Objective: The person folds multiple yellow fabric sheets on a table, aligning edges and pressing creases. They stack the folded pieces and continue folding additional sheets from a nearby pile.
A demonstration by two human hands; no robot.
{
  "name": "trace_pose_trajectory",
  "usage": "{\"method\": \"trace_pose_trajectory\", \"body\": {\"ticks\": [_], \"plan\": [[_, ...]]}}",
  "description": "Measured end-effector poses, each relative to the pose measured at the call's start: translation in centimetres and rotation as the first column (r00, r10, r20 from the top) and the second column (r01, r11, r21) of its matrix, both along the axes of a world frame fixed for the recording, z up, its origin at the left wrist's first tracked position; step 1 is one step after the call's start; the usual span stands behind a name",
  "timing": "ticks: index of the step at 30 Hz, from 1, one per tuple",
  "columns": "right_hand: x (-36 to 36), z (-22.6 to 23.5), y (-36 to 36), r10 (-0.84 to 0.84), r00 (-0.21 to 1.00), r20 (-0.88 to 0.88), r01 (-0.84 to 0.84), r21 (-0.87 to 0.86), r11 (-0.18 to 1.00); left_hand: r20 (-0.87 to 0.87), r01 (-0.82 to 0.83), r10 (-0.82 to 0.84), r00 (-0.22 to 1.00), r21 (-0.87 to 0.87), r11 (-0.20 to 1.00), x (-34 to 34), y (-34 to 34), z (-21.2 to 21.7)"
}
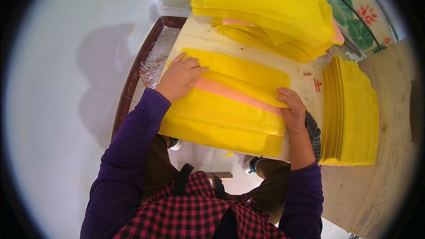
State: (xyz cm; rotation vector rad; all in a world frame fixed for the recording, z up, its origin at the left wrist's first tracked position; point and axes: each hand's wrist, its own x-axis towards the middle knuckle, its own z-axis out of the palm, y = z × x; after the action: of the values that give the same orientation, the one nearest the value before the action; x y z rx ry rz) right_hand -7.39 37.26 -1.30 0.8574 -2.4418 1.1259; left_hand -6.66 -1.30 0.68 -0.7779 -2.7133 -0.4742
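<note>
Nearest the person, a folded yellow paper sheet with a pink band (230, 106) lies on the pale wooden table (389, 172), hanging over its near edge. The left hand (179, 79) presses flat on its left end, fingers together; the right hand (293, 109) pinches the right edge. A neat stack of yellow sheets (352, 113) sits just right, a loose heap of yellow sheets (265, 9) beyond.

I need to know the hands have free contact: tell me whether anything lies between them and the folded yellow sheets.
Nothing visible does. The left hand and right hand both rest directly on the folded yellow sheets.
</note>
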Motion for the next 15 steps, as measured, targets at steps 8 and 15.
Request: {"method": "trace_pose_trajectory", "body": {"ticks": [8, 15], "plan": [[1.1, 0.8, 0.2, -0.028, 0.999, 0.024, 0.024, 0.158, 0.987, 0.041, 0.072, -0.072, 0.997, 0.018, 0.997, 0.8, -0.4, -0.5], [2.2, 1.4, 1.5, -0.060, 0.997, 0.049, 0.047, 0.218, 0.975, -0.055, 0.101, -0.101, 0.993, -0.010, 0.995, 1.9, 0.1, -0.6]]}}
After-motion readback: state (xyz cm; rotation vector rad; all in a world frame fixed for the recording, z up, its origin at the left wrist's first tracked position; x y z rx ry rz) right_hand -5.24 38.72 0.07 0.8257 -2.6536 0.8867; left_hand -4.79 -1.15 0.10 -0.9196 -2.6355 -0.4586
